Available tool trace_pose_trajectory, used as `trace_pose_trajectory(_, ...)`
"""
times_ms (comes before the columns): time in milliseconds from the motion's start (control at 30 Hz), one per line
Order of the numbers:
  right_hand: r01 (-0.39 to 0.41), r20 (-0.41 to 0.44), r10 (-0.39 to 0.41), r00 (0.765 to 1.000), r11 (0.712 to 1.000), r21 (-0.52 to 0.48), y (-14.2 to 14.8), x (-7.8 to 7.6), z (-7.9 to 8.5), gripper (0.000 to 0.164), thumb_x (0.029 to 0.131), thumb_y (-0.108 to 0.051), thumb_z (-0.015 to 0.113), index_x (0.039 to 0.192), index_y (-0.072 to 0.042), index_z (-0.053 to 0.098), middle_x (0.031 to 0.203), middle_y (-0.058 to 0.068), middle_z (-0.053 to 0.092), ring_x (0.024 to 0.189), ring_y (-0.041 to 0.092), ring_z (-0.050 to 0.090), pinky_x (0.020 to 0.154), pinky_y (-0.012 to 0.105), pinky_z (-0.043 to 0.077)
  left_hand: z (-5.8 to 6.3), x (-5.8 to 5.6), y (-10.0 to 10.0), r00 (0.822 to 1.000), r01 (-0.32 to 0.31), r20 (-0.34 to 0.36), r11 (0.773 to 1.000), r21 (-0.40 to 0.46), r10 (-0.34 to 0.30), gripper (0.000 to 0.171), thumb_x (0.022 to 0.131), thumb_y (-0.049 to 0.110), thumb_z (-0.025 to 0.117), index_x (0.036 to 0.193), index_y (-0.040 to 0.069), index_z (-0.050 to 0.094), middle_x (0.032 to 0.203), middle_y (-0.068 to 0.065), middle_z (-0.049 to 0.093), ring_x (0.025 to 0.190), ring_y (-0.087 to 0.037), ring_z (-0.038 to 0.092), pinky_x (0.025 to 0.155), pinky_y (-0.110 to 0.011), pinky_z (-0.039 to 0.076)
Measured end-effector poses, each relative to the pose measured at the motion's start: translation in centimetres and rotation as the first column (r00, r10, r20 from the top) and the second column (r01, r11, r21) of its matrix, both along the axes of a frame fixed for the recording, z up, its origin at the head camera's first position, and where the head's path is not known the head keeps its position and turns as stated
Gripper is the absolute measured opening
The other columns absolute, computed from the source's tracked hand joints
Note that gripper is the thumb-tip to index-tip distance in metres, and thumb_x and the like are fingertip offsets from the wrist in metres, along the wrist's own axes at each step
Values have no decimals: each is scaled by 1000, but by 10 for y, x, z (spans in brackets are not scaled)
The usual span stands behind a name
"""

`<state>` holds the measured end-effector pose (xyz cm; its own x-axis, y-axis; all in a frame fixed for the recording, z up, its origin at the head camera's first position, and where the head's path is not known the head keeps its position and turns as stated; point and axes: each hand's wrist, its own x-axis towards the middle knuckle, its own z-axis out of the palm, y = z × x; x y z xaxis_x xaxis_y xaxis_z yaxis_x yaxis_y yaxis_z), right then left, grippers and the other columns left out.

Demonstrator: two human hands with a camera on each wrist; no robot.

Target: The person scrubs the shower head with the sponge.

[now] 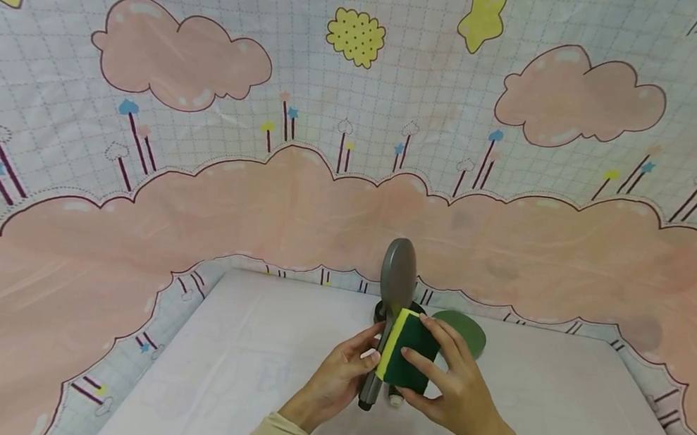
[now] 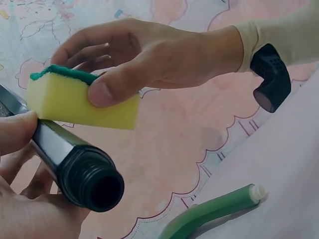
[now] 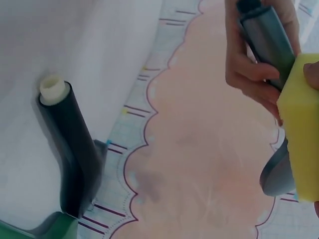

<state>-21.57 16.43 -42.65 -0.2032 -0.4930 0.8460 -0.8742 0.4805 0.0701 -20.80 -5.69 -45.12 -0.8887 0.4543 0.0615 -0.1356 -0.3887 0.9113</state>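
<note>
My left hand (image 1: 335, 368) grips the handle of a grey spoon-shaped tool (image 1: 399, 272), its broad oval head pointing up and away from me. In the left wrist view the dark handle (image 2: 55, 144) ends in a hollow threaded opening. My right hand (image 1: 461, 389) holds a sponge (image 1: 412, 355), yellow on one side and dark green on the other, between thumb and fingers. The sponge's yellow side (image 3: 301, 134) faces the tool and lies against or very close to its handle; exact contact is hard to tell.
On the white table (image 1: 209, 387) behind the hands lies a green rounded thing (image 1: 464, 332). A dark curved handle with a pale end piece (image 3: 72, 144) lies there too, partly hidden in the head view. Beyond the table hangs a cloud-patterned cloth (image 1: 322, 222).
</note>
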Motion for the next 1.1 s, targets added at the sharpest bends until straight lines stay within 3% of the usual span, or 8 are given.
trace_pose_trajectory(100, -3, 17, 3, 1000, 1000, -18, 0, -1, 2, 45, 92, -53, 59, 116, -17, 70, 138, 27, 52, 128, 36, 45, 119, 21, 23, 0, 0, 0, 1000, 24, 0, 1000, 12, -24, 58, 101, 13, 53, 154, 4, 29, 145, -8, 43, 121, -11, 56, 103, -26, 46)
trace_pose_trajectory(167, -7, 31, 8, 999, 1000, -24, 0, -1, 1, 45, 91, -54, 60, 116, -17, 70, 138, 26, 52, 129, 36, 45, 119, 20, 23, 1, 0, 0, 1000, 31, 2, 999, 19, -31, 58, 101, 13, 53, 153, 2, 29, 148, -10, 40, 123, -12, 54, 104, -26, 45)
trace_pose_trajectory(467, -79, 66, 80, 995, 997, -13, -6, 7, -11, 46, 85, -50, 71, 118, -18, 70, 139, 27, 51, 131, 35, 44, 120, 22, 23, 0, 0, 0, 1000, -14, 23, 998, 58, 12, 60, 100, 15, 56, 154, 12, 32, 123, -2, 43, 120, -15, 53, 104, -29, 46)
trace_pose_trajectory(767, -83, 53, 82, 995, 996, 21, -11, 17, -24, 44, 87, -51, 68, 118, -20, 70, 138, 26, 52, 128, 35, 45, 122, 25, 21, 0, 1, -1, 998, -46, 54, 997, 70, 42, 61, 99, 15, 57, 154, 10, 31, 130, -3, 46, 121, -18, 56, 114, -47, 37)
trace_pose_trajectory(933, -81, 45, 80, 996, 996, 31, -11, 18, -27, 44, 87, -51, 68, 117, -19, 70, 138, 27, 52, 127, 35, 45, 121, 24, 20, -2, 2, -1, 995, -66, 87, 992, 106, 57, 63, 99, 10, 56, 156, 15, 27, 127, -2, 52, 120, -16, 57, 115, -46, 35)
trace_pose_trajectory(1100, -83, 31, 82, 996, 996, 43, -11, 15, -24, 42, 87, -49, 68, 117, -19, 70, 138, 28, 52, 126, 37, 47, 121, 25, 21, -4, 2, -1, 996, -65, 73, 990, 125, 56, 66, 99, 11, 57, 156, 14, 25, 130, -3, 58, 122, -15, 58, 115, -45, 35)
